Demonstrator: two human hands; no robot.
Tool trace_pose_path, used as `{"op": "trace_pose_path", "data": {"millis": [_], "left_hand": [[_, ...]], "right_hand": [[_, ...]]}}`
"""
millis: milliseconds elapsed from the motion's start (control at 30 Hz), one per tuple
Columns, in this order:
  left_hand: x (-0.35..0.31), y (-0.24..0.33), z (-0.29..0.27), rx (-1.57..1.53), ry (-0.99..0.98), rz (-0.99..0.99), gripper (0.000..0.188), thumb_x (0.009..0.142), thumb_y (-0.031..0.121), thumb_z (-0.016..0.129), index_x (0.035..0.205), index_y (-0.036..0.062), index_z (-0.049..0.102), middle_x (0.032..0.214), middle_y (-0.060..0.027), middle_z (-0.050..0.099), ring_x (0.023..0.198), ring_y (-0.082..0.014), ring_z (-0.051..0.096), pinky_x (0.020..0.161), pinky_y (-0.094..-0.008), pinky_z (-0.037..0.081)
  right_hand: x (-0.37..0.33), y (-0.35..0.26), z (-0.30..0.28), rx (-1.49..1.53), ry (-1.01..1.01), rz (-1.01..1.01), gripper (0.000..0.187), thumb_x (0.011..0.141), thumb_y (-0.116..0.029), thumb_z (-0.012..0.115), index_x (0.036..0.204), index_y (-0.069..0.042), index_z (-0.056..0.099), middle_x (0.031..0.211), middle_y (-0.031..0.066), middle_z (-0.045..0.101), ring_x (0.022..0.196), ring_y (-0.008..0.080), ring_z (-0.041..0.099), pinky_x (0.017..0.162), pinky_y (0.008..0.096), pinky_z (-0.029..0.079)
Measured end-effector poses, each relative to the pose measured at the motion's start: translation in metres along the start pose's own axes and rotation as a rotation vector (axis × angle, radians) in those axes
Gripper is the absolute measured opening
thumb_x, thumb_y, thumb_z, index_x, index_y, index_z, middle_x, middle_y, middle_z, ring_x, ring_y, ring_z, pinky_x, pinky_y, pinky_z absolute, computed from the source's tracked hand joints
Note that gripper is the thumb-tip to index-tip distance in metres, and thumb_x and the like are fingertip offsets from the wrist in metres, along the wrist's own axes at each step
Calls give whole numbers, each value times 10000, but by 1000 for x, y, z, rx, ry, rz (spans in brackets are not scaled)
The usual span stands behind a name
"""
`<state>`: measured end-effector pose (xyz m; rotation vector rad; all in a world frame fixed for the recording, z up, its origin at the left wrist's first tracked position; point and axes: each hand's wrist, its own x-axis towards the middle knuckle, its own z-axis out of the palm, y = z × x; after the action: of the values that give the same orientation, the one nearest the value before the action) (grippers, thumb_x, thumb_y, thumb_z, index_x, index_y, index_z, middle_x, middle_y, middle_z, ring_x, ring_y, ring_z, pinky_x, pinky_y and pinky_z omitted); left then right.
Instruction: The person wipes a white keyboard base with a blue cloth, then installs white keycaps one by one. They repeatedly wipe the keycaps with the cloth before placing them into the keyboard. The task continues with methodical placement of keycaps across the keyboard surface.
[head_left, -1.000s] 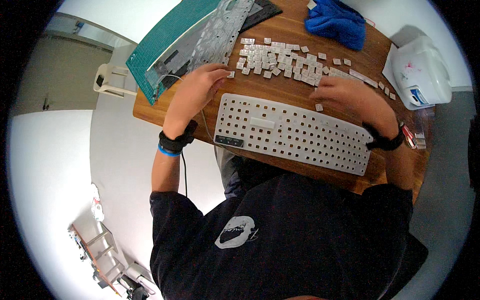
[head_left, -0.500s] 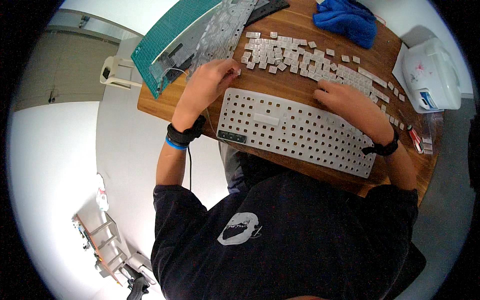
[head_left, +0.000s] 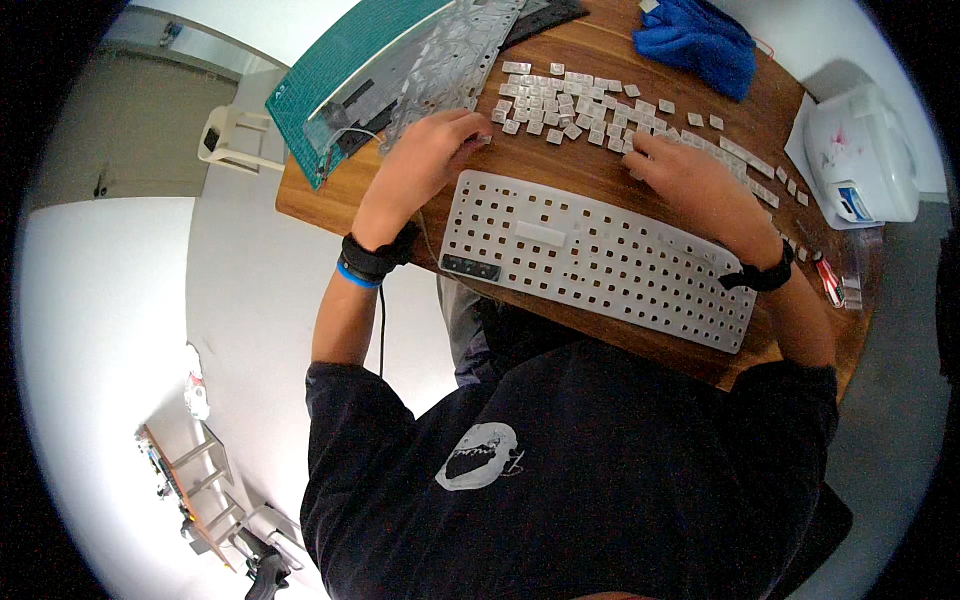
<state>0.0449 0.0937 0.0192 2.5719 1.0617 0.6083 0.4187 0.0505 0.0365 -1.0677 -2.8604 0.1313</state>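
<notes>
Vs 1.0 s ago: right hand (head_left: pixel 700 185) has shifted up to the lower edge of the heap of small, pale, square plastic keycaps (head_left: pixel 540 103); the single keycap that sat below its fingers is gone from that spot. Right fingers are curled, gap narrow; can't tell if they hold anything. Left hand (head_left: pixel 430 152) stays left of the heap, fingers drawn close together, with one pale keycap (head_left: pixel 485 139) at the tips; can't tell if it's pinched or just touched.

Long off-white rectangular plate (head_left: pixel 600 262) lies flat just below both hands: rounded corners, rows of square holes, glossy dark strip (head_left: pixel 470 267) at its lower left corner, raised white bar (head_left: pixel 540 234) higher up.

Surface (head_left: pixel 560 163) is brown grained wood. Upper left: green gridded mat (head_left: pixel 300 130) under a grey sheet with cutouts (head_left: pixel 450 70). Top right: crumpled blue fabric cloth (head_left: pixel 695 45); beside it, smooth rounded white plastic container (head_left: pixel 860 150).
</notes>
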Motion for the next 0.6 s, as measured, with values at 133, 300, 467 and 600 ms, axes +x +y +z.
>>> {"op": "trace_pose_path", "data": {"millis": [133, 300, 467, 600], "left_hand": [[-5, 4, -3, -150, 77, -43, 227, 919, 2, 798, 1120, 25, 695, 1066, -142, 741, 973, -358, 748, 839, -421, 600], [-17, 29, -10, -356, 96, -11, 290, 882, -11, 843, 1120, 50, 689, 1066, -100, 719, 974, -297, 742, 841, -390, 598], [-37, 57, -6, -356, 73, 70, 310, 879, 14, 857, 1124, 72, 676, 1067, -92, 719, 1007, -317, 739, 850, -393, 590], [-60, 59, 1, -319, 60, 4, 298, 888, 36, 857, 1102, 74, 654, 1074, -87, 722, 986, -334, 738, 833, -416, 583]], "right_hand": [[3, -9, -11, 124, 5, 6, 217, 986, -58, 651, 1196, -12, 620, 1152, 164, 629, 1074, 355, 710, 903, 442, 612], [26, -50, -10, 718, 60, 94, 346, 1031, -162, 744, 1330, -21, 640, 1164, 177, 691, 1027, 325, 751, 878, 403, 624], [63, -79, 8, 950, 73, 42, 303, 1035, -201, 767, 1247, -6, 670, 1069, 170, 769, 929, 278, 778, 828, 387, 623], [85, -91, 15, 906, 9, 19, 192, 1014, -135, 785, 1097, 4, 681, 963, 142, 770, 878, 227, 766, 789, 356, 605]]}}
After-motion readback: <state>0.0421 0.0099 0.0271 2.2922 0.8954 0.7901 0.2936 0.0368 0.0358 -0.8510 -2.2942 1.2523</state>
